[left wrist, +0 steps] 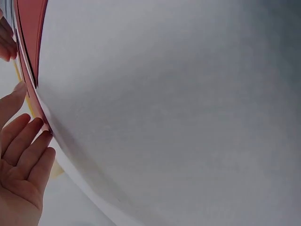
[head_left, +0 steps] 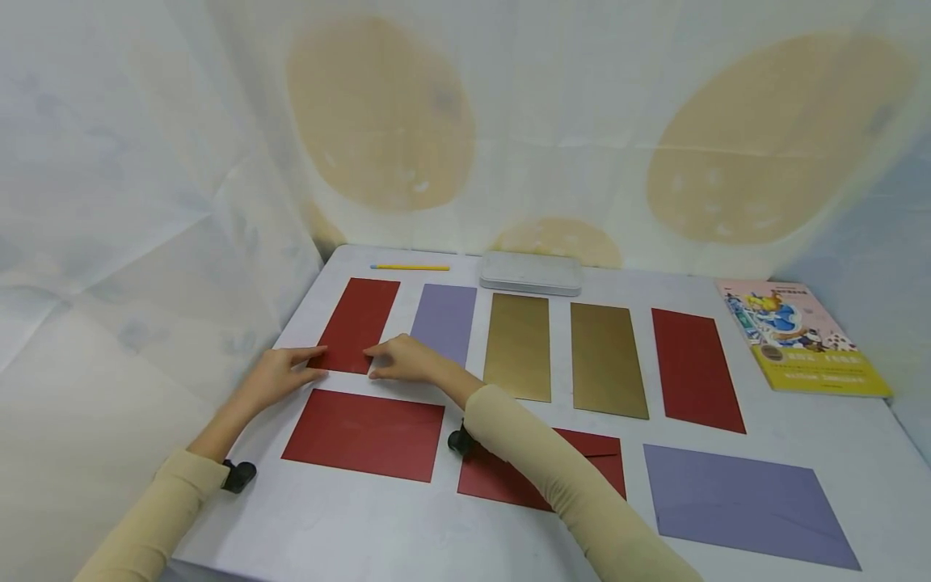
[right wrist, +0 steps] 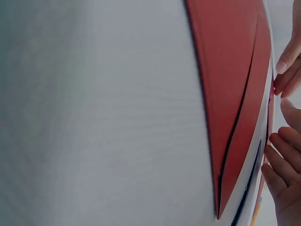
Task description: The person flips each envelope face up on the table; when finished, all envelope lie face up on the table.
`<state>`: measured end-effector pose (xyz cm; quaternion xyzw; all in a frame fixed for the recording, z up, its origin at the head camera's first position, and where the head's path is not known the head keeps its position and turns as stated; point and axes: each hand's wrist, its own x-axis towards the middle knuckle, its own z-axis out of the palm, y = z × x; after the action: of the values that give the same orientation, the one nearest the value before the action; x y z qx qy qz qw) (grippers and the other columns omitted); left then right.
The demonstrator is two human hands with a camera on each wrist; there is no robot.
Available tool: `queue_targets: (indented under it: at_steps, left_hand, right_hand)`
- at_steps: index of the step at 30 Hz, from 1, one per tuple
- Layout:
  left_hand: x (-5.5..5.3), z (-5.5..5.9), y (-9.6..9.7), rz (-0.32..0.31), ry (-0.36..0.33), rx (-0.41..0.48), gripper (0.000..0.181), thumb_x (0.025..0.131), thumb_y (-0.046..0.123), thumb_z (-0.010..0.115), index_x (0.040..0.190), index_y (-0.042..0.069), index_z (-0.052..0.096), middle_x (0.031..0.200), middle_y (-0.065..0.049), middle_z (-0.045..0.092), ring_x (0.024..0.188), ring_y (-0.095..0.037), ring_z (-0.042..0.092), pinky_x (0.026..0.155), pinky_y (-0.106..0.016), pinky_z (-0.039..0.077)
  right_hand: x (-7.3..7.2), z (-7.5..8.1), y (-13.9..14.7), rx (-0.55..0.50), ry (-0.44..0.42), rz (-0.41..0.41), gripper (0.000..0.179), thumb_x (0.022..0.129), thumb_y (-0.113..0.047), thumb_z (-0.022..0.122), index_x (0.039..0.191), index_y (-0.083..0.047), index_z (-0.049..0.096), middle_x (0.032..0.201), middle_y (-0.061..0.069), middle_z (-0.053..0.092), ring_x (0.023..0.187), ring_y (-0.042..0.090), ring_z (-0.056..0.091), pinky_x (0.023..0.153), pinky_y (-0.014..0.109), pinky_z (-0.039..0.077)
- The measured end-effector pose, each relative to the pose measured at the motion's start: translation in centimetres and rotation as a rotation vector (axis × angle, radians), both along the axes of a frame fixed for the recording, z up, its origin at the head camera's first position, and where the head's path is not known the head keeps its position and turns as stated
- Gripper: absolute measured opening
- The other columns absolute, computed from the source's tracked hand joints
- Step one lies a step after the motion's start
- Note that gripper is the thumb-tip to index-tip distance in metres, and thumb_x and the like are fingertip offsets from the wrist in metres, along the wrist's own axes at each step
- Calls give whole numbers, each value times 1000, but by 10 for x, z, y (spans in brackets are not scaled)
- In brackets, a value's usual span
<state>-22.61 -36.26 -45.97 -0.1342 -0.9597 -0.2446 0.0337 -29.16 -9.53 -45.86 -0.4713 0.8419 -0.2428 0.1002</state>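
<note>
A red envelope (head_left: 360,323) lies flat and upright-oriented at the back left of the white table. At its lower left edge is my left hand (head_left: 280,376), thumb and fingertips touching that side. My right hand (head_left: 407,357) reaches across from the right, its fingertips at the opposite lower edge. In the left wrist view, the fingers (left wrist: 28,141) of my left hand are mostly straight beside the red edge. Just right of my right hand, a lilac envelope (head_left: 445,319) is partly covered by it. Below both hands lies a second red envelope (head_left: 364,435), set sideways.
Two gold envelopes (head_left: 518,347) and a red envelope (head_left: 697,368) continue the back row. Under my right forearm lies a red envelope with a flap (head_left: 592,457); a lilac envelope (head_left: 749,501) lies right. Behind are a pencil (head_left: 410,267), grey case (head_left: 531,273) and book (head_left: 803,335).
</note>
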Motion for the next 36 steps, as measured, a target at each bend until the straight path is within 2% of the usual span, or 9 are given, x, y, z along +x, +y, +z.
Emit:
queue_targets:
  at_steps: [4, 8, 15, 20, 26, 28, 31, 33, 36]
  left_hand:
    - [0, 0, 0, -6, 28, -3, 52, 82, 27, 79, 126, 4, 64, 120, -22, 63, 75, -27, 57, 57, -29, 38]
    - [1, 4, 8, -25, 36, 15, 55, 81, 31, 79, 128, 9, 64, 121, -18, 64, 73, -22, 53, 58, -28, 39]
    - [1, 12, 41, -97, -16, 80, 60, 81, 31, 79, 133, 10, 60, 105, -14, 70, 60, -14, 43, 50, -27, 38]
    - [-3, 13, 66, -178, -16, 103, 61, 79, 29, 81, 133, 11, 60, 90, -11, 70, 55, -9, 30, 48, -26, 34]
    - [-11, 12, 93, -304, -5, 74, 63, 78, 30, 81, 133, 8, 60, 48, 0, 36, 48, -8, 19, 44, -25, 27]
    - [-15, 10, 100, -336, 10, 57, 64, 78, 32, 82, 133, 8, 60, 55, 0, 51, 49, -7, 39, 50, -25, 40]
    - [-21, 8, 110, -369, 19, 32, 65, 77, 33, 82, 133, 8, 60, 96, -9, 72, 83, -17, 67, 73, -33, 53]
    - [-26, 5, 116, -383, 32, 12, 65, 77, 33, 83, 132, 8, 60, 120, -12, 66, 110, -24, 62, 87, -39, 51]
    - [-31, 0, 122, -388, 23, -13, 67, 76, 34, 83, 133, 7, 59, 125, -12, 63, 113, -24, 61, 89, -39, 50]
  right_hand:
    - [-3, -2, 4, -45, -86, -21, 51, 90, -29, 70, 135, -8, 57, 132, 2, 59, 88, 4, 58, 74, 15, 41]
    - [-7, -2, 13, -111, -194, -44, 55, 90, -30, 70, 138, -8, 54, 135, 5, 57, 79, 9, 54, 72, 20, 42]
    - [-21, 0, 41, -206, -297, -96, 60, 90, -32, 70, 141, -8, 50, 141, 1, 52, 126, 15, 50, 100, 29, 40]
    - [-31, 2, 64, -215, -306, -167, 60, 90, -32, 70, 141, -7, 50, 140, 2, 52, 131, 18, 45, 105, 34, 37]
    - [-44, 5, 84, -188, -216, -276, 57, 88, -32, 72, 136, -6, 56, 136, 5, 55, 128, 21, 49, 102, 37, 40]
    - [-49, 6, 90, -187, -189, -298, 56, 88, -31, 72, 135, -4, 57, 134, 8, 56, 127, 23, 50, 101, 38, 41]
    - [-60, 6, 96, -170, -150, -333, 56, 88, -30, 72, 134, -3, 56, 134, 10, 56, 126, 24, 51, 100, 38, 42]
    - [-68, 6, 100, -143, -124, -350, 56, 89, -29, 72, 135, -2, 55, 134, 12, 56, 123, 25, 52, 99, 38, 42]
    - [-80, 5, 103, -85, -89, -378, 58, 89, -29, 70, 137, -1, 53, 135, 13, 55, 121, 27, 54, 98, 38, 42]
